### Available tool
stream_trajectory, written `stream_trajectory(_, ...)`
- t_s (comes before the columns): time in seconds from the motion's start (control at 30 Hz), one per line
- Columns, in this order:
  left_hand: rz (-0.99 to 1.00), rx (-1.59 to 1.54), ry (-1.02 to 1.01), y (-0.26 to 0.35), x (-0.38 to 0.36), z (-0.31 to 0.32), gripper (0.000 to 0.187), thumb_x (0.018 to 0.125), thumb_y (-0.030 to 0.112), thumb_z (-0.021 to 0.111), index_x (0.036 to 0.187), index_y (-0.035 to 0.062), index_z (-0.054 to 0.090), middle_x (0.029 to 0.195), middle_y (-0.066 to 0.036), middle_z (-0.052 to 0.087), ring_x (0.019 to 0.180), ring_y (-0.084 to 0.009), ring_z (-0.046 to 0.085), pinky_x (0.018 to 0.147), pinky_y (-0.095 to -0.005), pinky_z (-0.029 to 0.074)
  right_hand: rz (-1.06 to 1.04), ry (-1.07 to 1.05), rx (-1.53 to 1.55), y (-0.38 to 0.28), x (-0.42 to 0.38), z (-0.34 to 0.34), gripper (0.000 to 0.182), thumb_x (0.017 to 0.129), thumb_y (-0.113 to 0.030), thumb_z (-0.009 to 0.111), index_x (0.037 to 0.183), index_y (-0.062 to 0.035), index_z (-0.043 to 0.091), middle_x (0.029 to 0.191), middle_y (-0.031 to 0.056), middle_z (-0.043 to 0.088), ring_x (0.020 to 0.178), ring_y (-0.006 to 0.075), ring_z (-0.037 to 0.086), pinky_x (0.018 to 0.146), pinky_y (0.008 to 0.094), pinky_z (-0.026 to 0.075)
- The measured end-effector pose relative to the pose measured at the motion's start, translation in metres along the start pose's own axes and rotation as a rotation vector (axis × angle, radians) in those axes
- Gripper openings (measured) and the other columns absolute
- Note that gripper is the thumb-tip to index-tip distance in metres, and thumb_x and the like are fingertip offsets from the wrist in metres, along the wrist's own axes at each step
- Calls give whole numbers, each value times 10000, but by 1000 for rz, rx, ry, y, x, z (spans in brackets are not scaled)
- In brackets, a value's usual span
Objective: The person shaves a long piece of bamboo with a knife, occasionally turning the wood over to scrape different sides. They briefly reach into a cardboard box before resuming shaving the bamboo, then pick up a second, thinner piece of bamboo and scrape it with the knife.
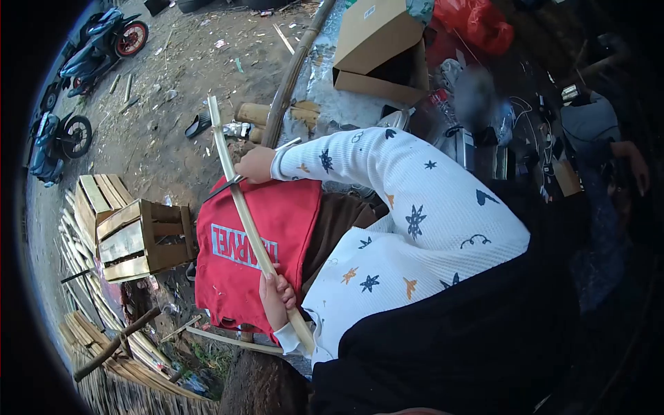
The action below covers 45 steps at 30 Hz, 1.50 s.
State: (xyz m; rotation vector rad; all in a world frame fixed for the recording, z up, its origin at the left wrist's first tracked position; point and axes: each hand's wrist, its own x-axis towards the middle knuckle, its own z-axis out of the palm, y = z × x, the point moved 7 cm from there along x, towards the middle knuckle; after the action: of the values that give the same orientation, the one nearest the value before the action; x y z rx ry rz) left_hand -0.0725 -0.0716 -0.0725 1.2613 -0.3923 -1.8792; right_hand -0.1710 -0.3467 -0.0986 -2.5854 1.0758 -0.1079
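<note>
A long pale bamboo strip (243, 209) runs lengthwise across the red cloth (294, 214) with MARVEL lettering, which is draped over my lap. My left hand (278, 296) is closed around the strip near its lower end, close to my body. Farther along it, my right hand (256, 166) is wrapped around a knife (220, 189). The dark blade lies across the strip, and the light end of the handle sticks out behind my fist. Most of my right fingers are hidden by the back of the hand.
A slatted wooden crate (144, 238) stands beyond my lap, near piled bamboo strips (114, 346). An open cardboard box (380, 41) and red plastic bag (477, 24) lie to my right. Bamboo pieces (254, 113) and a sandal (198, 125) are on the ground. Motorbikes (104, 45) are parked farther off.
</note>
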Motion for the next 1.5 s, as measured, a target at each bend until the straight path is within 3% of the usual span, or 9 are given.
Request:
stream_trajectory(0.2, -27, 54, 8, 2, 2, -6, 256, 972, 279, 387, 1144, 101, 453, 614, 32, 328, 404, -40, 290, 319, -179, 242, 344, 269, 255, -17, -26, 17, 258, 773, -264, 590, 820, -10, 579, 724, 169, 640, 705, 344, 641, 639, 446, 509)
stream_trajectory(0.33, -6, 84, 7, 5, 0, -6, 265, 973, 276, 386, 1158, 97, 451, 617, 30, 330, 408, -41, 293, 322, -177, 245, 424, 266, 340, -19, -37, 13, 281, 770, -294, 604, 827, -18, 607, 746, 168, 644, 737, 330, 644, 662, 433, 509)
stream_trajectory(0.93, -13, 42, -16, 8, 0, -3, 307, 970, 290, 392, 1178, 72, 447, 617, 34, 310, 408, -30, 265, 320, -169, 228, 389, 308, 453, -3, -53, 4, 306, 755, -312, 597, 894, -39, 593, 766, 164, 640, 764, 340, 633, 697, 439, 500)
stream_trajectory(1.07, -27, 30, 1, 9, 0, -7, 303, 966, 291, 399, 1170, 72, 444, 609, 34, 296, 404, -29, 256, 314, -172, 223, 312, 858, 534, 32, -97, -52, 245, 729, -234, 664, 855, -49, 564, 660, 137, 598, 658, 322, 619, 572, 397, 484)
stream_trajectory(1.13, -7, 59, 17, 11, -2, -3, 300, 965, 289, 401, 1170, 74, 443, 606, 34, 293, 403, -29, 253, 311, -173, 220, 460, 1076, 514, 59, -134, -94, 174, 752, -194, 646, 810, -52, 565, 601, 107, 556, 560, 285, 582, 540, 369, 463)
stream_trajectory(1.27, -22, 35, 23, 12, -2, 1, 291, 963, 284, 401, 1160, 75, 449, 604, 36, 293, 402, -26, 250, 310, -171, 218, 435, 1617, 248, 111, -234, -167, 162, 781, -138, 654, 767, -27, 536, 660, 55, 485, 561, 179, 517, 540, 311, 432)
stream_trajectory(1.33, -25, 26, 38, 12, -3, 2, 288, 963, 283, 401, 1155, 75, 452, 605, 36, 295, 405, -24, 253, 311, -170, 218, 562, 1794, 560, 168, -275, -158, 203, 800, -169, 648, 751, -10, 532, 637, 51, 534, 471, 148, 540, 467, 270, 451)
stream_trajectory(1.4, -36, 30, 68, 11, 0, -4, 287, 963, 286, 403, 1151, 76, 454, 605, 38, 295, 410, -24, 258, 312, -169, 219, 878, 1610, 620, 204, -313, -159, 229, 793, -193, 627, 761, 3, 515, 641, 73, 558, 473, 164, 592, 409, 283, 452)
stream_trajectory(1.5, -30, 50, 67, 16, 3, 2, 287, 961, 290, 406, 1148, 77, 455, 605, 40, 295, 415, -23, 262, 313, -169, 220, 1026, 1410, 965, 247, -331, -144, 292, 787, -221, 621, 908, 30, 533, 647, 109, 571, 475, 214, 617, 383, 296, 483)
